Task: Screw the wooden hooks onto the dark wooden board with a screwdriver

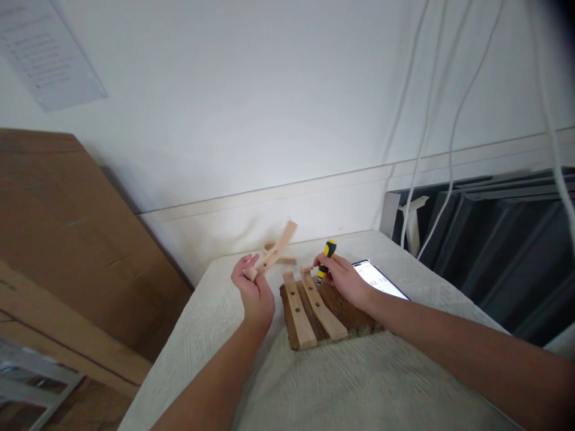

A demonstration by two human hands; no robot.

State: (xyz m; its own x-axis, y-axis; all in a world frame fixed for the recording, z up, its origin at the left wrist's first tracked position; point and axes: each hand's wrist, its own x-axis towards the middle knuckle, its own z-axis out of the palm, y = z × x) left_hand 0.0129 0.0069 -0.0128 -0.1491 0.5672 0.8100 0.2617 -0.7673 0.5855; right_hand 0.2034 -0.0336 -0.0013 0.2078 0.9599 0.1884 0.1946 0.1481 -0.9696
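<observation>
Raised over the cloth, my left hand (255, 290) pinches a pale wooden hook (275, 254) with two dark screw spots in it. My right hand (344, 276) grips a short yellow and black screwdriver (329, 251), handle up and tip down, above the dark wooden board (354, 315). Two more wooden hooks lie side by side on that board: a left one (300, 317) and a right one (324, 314), each with two screw heads showing. Whether the screwdriver's tip touches the board I cannot tell.
Behind my left hand another pale wooden piece (285, 260) lies on the cloth-covered table (215, 353). A phone (381, 280) showing a timer is beside my right wrist. White cables (426, 120) hang at the right, near dark metal panels (485, 239). A cardboard box (76, 239) stands left.
</observation>
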